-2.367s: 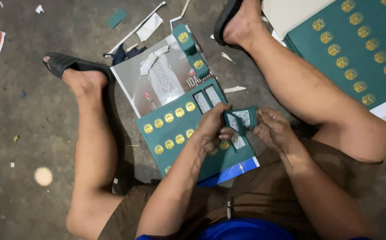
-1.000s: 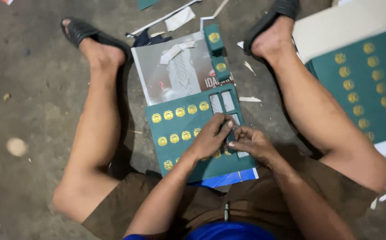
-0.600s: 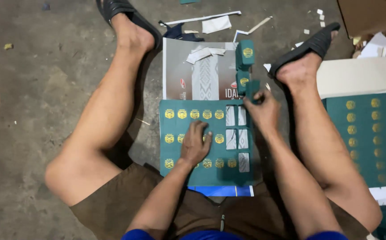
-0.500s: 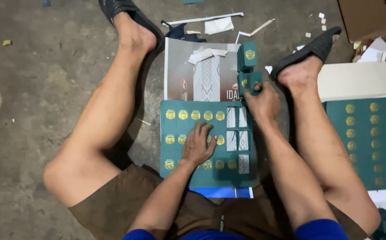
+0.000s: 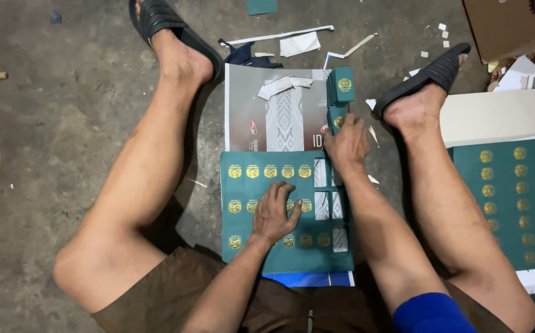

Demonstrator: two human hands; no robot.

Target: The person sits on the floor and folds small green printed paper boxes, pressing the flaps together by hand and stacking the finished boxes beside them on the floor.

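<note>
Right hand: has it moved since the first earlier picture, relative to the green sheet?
Yes. The right hand went from the green sheet's near edge to beyond its far edge.

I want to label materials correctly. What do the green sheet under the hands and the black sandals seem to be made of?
The green sheet looks like thin printed card, matte with shiny gold emblems; it lies flat and has cut-out windows. The black sandals seem rubber or foam plastic, dull and moulded. The left hand presses the sheet; the right hand touches small green boxes.

Bare left hand and bare right hand, forearms uncovered. Short blue sleeve at the right upper arm. Brown fabric shorts with a zip fly. Black rubber slide sandals on both feet.
</note>
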